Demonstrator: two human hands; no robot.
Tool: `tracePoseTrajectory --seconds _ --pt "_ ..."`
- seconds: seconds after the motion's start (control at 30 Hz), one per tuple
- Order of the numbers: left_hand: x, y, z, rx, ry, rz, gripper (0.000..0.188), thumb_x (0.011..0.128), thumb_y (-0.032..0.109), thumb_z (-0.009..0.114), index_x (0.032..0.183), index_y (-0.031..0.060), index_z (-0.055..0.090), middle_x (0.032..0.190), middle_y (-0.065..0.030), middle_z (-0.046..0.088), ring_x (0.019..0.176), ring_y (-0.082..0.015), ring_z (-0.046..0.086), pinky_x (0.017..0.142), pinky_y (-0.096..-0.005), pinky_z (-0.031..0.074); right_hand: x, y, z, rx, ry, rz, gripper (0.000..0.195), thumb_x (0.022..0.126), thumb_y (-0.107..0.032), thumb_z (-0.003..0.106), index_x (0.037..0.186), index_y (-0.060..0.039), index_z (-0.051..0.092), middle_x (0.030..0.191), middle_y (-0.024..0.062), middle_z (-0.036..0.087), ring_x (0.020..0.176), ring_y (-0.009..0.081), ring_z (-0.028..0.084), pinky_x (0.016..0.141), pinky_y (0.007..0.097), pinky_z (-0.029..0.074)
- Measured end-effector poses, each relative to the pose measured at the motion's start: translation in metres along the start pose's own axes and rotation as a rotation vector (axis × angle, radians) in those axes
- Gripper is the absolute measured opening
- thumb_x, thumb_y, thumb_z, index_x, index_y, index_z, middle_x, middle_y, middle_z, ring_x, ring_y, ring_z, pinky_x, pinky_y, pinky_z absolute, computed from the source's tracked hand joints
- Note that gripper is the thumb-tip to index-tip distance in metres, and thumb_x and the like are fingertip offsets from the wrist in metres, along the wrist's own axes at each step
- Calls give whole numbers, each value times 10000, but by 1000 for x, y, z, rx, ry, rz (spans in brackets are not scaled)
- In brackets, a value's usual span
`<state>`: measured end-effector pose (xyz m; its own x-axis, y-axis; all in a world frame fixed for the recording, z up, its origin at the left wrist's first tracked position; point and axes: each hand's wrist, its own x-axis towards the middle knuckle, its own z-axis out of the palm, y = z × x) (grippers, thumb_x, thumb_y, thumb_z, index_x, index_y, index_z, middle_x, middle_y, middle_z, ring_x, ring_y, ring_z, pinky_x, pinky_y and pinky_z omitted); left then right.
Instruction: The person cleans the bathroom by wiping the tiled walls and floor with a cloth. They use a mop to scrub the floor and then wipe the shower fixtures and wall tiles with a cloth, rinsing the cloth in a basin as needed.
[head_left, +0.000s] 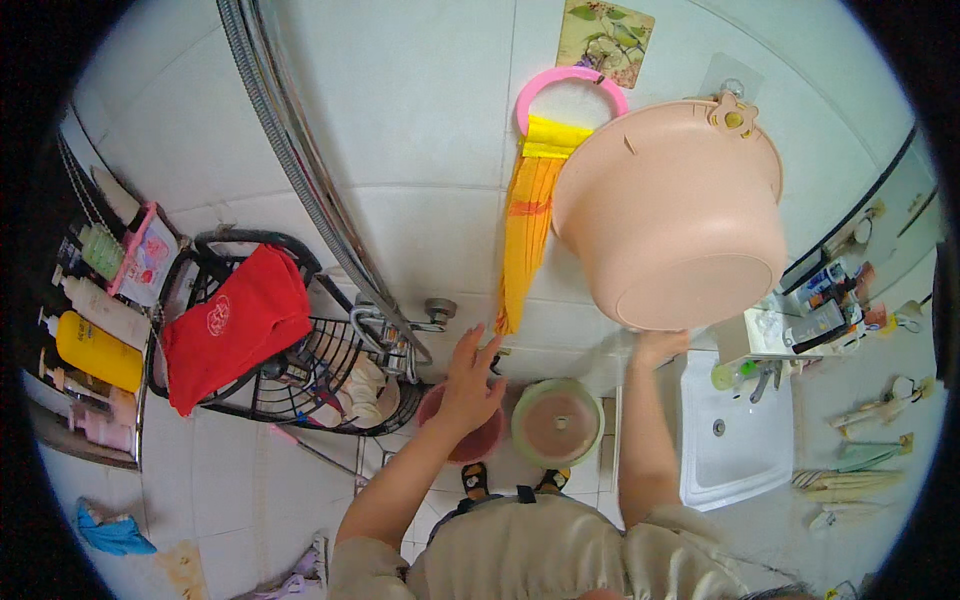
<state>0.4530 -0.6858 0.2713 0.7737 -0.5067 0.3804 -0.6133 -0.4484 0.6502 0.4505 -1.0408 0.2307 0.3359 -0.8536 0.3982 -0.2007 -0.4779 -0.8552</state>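
Observation:
A large peach plastic basin hangs tilted on the tiled wall, its flower-shaped tab at a clear hook. My right hand reaches up under the basin's base; its fingers are mostly hidden, and whether it grips the basin cannot be told. My left hand is raised with fingers apart and nothing in it, just below the tip of a folded yellow-orange cloth or plastic item. That item hangs from a pink ring beside the basin. Below my hands stand a pink bucket and a pale green-rimmed basin.
At left, a red cloth lies over a black wire basket near the shower mixer tap and metal hose. Bottles, one yellow, crowd a shelf at far left. A white washbasin is at right.

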Motion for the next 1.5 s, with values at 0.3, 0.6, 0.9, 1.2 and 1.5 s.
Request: tracePoseTrajectory --seconds 0.3,0.6,0.9,1.2,1.5 --pt "33 -20 28 -134 -12 13 671 832 135 665 1426 12 379 1472 -206 369 1368 -400 330 1146 -458 269 -160 -19 85 122 -433 -293 487 749 65 540 1216 21 408 1202 228 402 1191 386 365 1047 477 299" --pt "-35 35 70 -615 -3 -193 594 885 99 595 1426 26 362 1393 -214 408 1324 -363 376 1112 -439 297 -182 -74 -54 254 -795 -378 573 775 38 517 1333 -29 408 1245 200 414 1185 367 415 1068 455 311" --pt "78 22 -60 -48 779 -50 635 832 -85 510 1437 93 437 1345 -190 396 1255 -374 388 1063 -451 326 -167 -144 -49 632 -1268 -299 653 796 120 406 1428 -38 365 1452 148 391 1407 267 336 1154 378 245" --pt "158 1 -18 177 917 -161 582 905 -12 552 1460 61 394 1353 -208 361 1264 -387 320 1062 -458 309 -173 -93 -84 459 -1313 -237 423 795 96 450 1171 -20 605 1094 113 594 1019 210 591 890 309 476" --pt "169 -14 -51 202 1015 -1 596 910 -12 499 1475 -6 310 1396 -267 315 1279 -403 333 1088 -487 259 -161 -43 -117 428 -1316 -62 419 844 107 437 1213 -26 586 1108 74 594 1005 153 599 882 287 472"
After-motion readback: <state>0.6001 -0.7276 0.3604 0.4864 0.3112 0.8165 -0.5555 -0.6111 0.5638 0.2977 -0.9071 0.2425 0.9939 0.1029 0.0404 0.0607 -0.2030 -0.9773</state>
